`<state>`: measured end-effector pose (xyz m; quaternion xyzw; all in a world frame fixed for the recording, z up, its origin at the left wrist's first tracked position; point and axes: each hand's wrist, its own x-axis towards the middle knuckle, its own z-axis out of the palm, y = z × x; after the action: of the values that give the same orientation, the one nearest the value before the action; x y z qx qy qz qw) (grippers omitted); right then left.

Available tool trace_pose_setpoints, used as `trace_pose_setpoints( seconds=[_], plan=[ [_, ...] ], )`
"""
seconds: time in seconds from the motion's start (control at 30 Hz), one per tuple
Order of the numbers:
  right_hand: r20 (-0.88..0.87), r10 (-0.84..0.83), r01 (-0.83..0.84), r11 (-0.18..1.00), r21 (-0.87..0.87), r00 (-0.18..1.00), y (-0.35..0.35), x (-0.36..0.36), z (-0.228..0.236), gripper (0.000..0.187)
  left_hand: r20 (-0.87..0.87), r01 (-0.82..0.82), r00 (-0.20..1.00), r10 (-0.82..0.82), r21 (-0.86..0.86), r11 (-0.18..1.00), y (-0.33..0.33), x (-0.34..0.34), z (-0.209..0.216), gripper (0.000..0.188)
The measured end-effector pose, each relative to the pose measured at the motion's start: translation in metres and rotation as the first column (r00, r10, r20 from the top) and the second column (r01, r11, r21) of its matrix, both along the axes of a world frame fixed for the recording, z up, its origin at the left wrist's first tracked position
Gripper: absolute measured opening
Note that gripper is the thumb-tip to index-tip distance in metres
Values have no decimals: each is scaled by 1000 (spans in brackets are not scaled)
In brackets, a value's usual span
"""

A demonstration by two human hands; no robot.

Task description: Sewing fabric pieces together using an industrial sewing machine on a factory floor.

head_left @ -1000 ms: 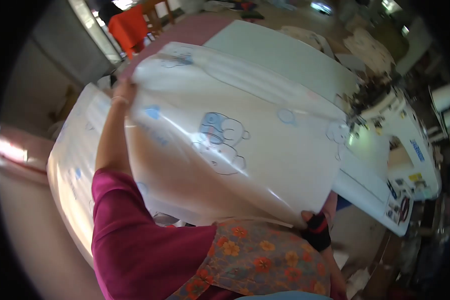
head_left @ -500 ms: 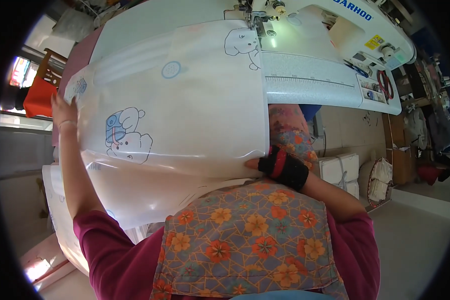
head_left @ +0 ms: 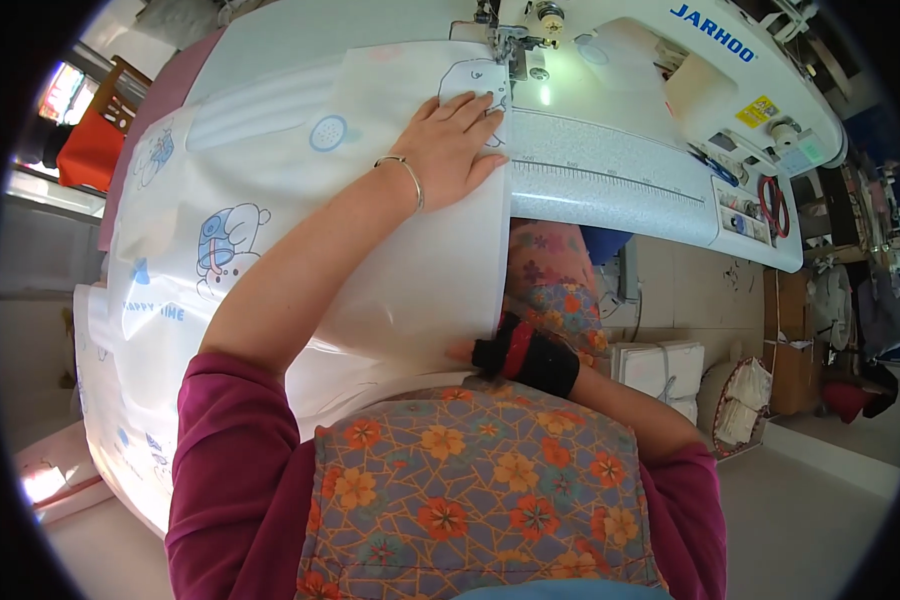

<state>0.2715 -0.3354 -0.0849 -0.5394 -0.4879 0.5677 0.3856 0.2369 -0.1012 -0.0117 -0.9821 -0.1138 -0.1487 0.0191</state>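
A white, glossy plastic-like sheet [head_left: 360, 270] printed with cartoon dogs spreads over the sewing table and hangs down toward my lap. My left hand [head_left: 457, 140], a bangle on its wrist, lies flat on it with the fingers apart, close to its right edge. Just beyond those fingertips is the needle and presser-foot area of the sewing machine [head_left: 510, 45], where the sheet's far right corner sits. Down at the near right edge, my right hand [head_left: 520, 355] in a black and red wrap has its thumb over the sheet; the other fingers are mostly hidden.
A ruler scale runs along the pale machine table [head_left: 610, 200]. Red-handled scissors [head_left: 773, 205] and dark tweezers [head_left: 712, 165] lie at its right, beside a small parts tray [head_left: 743, 212]. Tied white bundles [head_left: 660, 372] and a basket [head_left: 742, 400] stand on the floor.
My left hand has come from the sheet's far left edge across to its right edge near the needle. My right hand and the sheet's right edge have shifted slightly left in view.
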Motion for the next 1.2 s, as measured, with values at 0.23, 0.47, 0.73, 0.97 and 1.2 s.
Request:
trace_pose_setpoints(
  seconds=[0.23, 0.47, 0.73, 0.97, 1.2],
  plan=[
    [-118, -121, 86, 961, -263, 986, 2, -5, 35, 38, -20, -51, 998, 51, 3, 999, 1, -2, 1, 49],
    [-95, -160, 151, 983, -102, 982, 11, 0, 43, 34, -20, -67, 998, 66, -20, 998, 14, 11, 5, 47],
    [-132, -301, 308, 951, 36, 944, 34, 11, 4, 23, -11, -69, 998, 69, -42, 997, 24, 22, 5, 48],
    [-129, -264, 272, 961, 51, 956, 47, 9, 29, 12, 39, -58, 997, 61, -69, 996, 30, 19, 2, 49],
    [-158, -294, 299, 954, 6, 943, 53, 16, -7, 12, 67, -24, 997, 29, -81, 996, 28, 24, 7, 49]
  ],
)
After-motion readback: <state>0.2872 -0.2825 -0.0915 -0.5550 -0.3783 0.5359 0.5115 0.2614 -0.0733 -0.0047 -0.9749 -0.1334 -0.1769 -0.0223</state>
